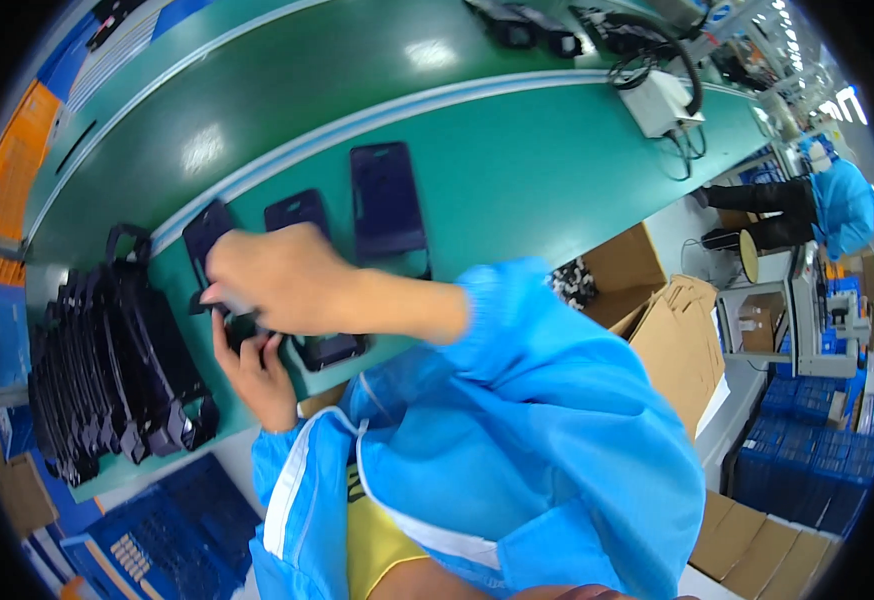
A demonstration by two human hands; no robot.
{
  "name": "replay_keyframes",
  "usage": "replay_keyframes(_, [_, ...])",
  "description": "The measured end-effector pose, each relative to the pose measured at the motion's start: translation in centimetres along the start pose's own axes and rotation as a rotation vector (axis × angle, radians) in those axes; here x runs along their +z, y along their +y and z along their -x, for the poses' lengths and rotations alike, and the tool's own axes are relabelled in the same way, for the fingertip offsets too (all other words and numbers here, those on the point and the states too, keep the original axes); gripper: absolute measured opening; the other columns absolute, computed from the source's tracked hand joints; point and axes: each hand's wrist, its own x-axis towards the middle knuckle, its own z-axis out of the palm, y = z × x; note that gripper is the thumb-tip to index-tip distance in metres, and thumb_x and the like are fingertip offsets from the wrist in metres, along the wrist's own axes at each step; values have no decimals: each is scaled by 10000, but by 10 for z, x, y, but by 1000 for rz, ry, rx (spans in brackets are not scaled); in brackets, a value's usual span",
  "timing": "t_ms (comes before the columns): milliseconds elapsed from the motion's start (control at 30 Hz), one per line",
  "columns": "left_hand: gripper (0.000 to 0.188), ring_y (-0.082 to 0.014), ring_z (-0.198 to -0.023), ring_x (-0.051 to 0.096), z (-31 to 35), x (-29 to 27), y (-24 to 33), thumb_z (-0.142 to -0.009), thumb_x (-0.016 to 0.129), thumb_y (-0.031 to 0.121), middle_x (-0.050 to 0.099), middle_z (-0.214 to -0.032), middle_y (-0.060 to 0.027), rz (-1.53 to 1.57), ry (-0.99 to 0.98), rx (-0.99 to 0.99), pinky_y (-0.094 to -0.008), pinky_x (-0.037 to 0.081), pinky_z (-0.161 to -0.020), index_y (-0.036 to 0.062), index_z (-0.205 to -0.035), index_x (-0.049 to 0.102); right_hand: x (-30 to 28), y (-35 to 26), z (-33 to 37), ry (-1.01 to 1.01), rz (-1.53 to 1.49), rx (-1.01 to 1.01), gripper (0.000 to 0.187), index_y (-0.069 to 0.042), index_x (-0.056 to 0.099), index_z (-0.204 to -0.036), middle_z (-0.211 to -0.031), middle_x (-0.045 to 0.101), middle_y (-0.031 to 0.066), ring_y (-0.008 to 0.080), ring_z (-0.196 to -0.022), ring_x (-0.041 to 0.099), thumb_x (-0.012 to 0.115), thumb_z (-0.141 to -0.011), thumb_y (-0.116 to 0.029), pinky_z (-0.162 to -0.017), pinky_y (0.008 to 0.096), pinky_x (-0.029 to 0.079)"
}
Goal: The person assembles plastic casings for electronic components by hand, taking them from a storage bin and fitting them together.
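Observation:
My left hand [257, 378] is at the near left of the green workbench, its fingers closed around a small dark part [242, 328]. Over it, palm down, comes my right hand [282, 278], curled and slightly blurred. Its fingertips are pinched beside the same part; a pale smear shows there, but what they grip is unclear. Flat black rectangular panels lie around my hands: one far left [205, 228], one behind my right hand [297, 208], and a larger panel [387, 200] to the right. Another black frame [332, 350] sits under my right wrist.
A row of black frames [117, 360] stands packed at the bench's left end. At the far right is a white box with cables [657, 105]. Cardboard boxes [625, 270] flank the bench at right. A person in blue [842, 205] sits farther off.

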Motion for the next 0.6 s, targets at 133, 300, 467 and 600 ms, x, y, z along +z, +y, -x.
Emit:
replay_keyframes(133, [108,-384,-1191,464,-2,-5,4,-762,707,35,385,-1409,-215,11,-8,26,-384,390,-977,6,-800,611,-88,-15,91,367,-583,86,111,-22,495,-952,-803,577,112,178,-625,591,455,-972,-124,-508,286,491])
replay_keyframes(300, [270,-423,-1281,368,2,-18,9,-842,633,286,454,-1361,-189,-168,69,164,-496,305,-1032,51,-974,654,-197,21,244,1068,340,835,254,-59,496,-1002,-738,567,53,91,-543,511,461,-989,-310,-485,203,436])
replay_keyframes(467, [672,-359,-1203,463,7,-13,24,-753,571,634,540,-1260,-142,-177,-129,313,-550,275,-1020,111,-1172,595,-267,87,470,596,729,1225,493,62,488,-1183,-1004,602,163,237,-929,580,614,-903,-325,-816,361,480])
replay_keyframes(600, [716,-370,-1234,427,12,-17,30,-680,613,658,503,-1274,-207,-230,-252,290,-655,168,-1038,204,-1232,577,-239,60,358,445,1107,999,587,60,492,-1234,-1198,544,195,342,-1124,508,704,-829,-307,-947,417,419])
